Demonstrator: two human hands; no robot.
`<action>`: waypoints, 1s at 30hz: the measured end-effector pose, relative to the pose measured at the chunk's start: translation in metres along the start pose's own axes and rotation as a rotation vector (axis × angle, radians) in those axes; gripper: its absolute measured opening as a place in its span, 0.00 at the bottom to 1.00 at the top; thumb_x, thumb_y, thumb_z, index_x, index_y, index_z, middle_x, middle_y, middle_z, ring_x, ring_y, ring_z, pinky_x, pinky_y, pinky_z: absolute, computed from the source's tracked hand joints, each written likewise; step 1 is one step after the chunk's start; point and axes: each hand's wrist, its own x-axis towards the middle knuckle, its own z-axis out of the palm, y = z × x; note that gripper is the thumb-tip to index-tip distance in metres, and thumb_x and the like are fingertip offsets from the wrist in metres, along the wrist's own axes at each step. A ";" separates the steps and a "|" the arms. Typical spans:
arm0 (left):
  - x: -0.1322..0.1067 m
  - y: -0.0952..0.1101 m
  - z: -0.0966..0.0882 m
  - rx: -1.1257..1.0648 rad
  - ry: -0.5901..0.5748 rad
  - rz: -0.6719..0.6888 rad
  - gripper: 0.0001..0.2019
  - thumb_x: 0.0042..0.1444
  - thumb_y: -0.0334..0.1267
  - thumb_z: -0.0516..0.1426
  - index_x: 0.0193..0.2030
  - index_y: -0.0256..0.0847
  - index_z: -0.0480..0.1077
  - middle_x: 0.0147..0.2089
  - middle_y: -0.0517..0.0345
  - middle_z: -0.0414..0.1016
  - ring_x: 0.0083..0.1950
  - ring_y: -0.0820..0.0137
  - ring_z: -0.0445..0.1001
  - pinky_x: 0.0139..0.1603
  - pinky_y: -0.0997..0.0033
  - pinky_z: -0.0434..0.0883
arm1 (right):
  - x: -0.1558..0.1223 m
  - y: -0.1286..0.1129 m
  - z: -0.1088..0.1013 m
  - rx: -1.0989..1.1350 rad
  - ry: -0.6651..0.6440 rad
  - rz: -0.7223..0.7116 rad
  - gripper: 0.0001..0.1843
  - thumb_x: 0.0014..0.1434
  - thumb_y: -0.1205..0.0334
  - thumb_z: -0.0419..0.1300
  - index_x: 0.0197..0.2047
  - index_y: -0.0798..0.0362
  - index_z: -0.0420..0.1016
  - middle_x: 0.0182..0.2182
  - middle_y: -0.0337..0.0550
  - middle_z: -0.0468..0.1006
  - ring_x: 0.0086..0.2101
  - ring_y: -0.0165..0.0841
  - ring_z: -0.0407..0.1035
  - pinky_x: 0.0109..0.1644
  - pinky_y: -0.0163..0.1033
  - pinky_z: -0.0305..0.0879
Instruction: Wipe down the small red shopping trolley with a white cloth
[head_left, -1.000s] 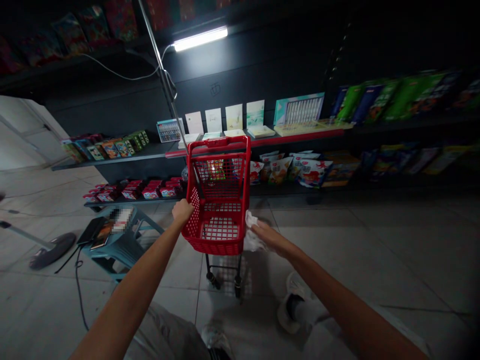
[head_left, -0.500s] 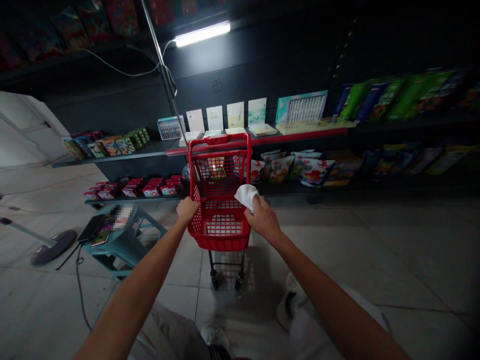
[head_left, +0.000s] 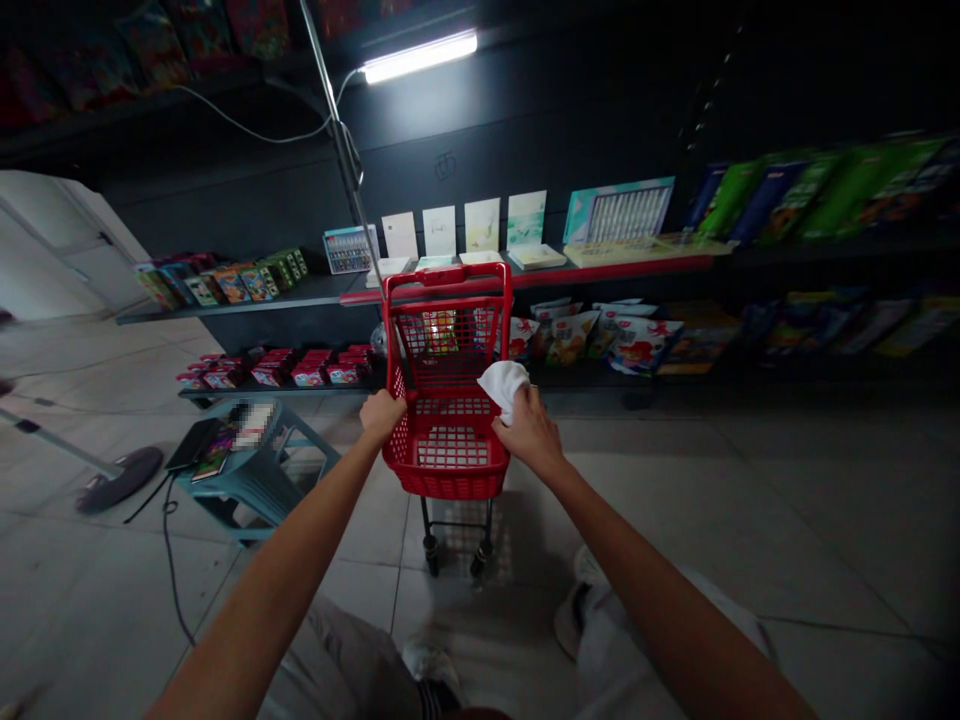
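Held the left side of a small red shopping cart with the left hand. Pinched a white cloth in the right hand, at the cart's right side. Had a blue-green stool near, on the left. Faced snack bags on a low shelf, pale books up higher, and a bright tube light above those.

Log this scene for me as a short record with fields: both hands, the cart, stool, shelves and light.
Left hand: gripping the left side of the red shopping cart
Right hand: holding a white cloth at the cart's right side
Cart: upright on the tiled floor
Stool: left of cart, flat items on top
Shelves: beyond cart, carrying packaged goods
Tube light: lit, above the middle shelf
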 end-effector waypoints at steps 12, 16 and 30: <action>0.001 -0.002 0.004 0.004 0.022 -0.010 0.25 0.62 0.50 0.54 0.54 0.33 0.79 0.54 0.30 0.81 0.57 0.48 0.80 0.52 0.59 0.76 | -0.001 0.003 0.002 -0.004 -0.015 -0.035 0.37 0.62 0.57 0.57 0.70 0.62 0.54 0.61 0.63 0.66 0.58 0.52 0.66 0.57 0.51 0.70; 0.002 -0.002 0.005 0.005 0.028 -0.005 0.26 0.61 0.51 0.54 0.54 0.33 0.79 0.54 0.30 0.81 0.57 0.48 0.80 0.52 0.59 0.76 | -0.001 0.004 0.003 -0.001 -0.004 -0.045 0.38 0.62 0.56 0.57 0.71 0.61 0.53 0.61 0.63 0.65 0.58 0.52 0.67 0.56 0.51 0.71; -0.004 0.000 0.000 0.012 0.037 0.036 0.20 0.63 0.43 0.54 0.57 0.34 0.72 0.55 0.32 0.80 0.58 0.50 0.79 0.54 0.60 0.74 | -0.003 0.006 0.004 0.000 0.004 -0.045 0.38 0.62 0.56 0.57 0.72 0.61 0.53 0.62 0.63 0.66 0.58 0.52 0.67 0.56 0.50 0.70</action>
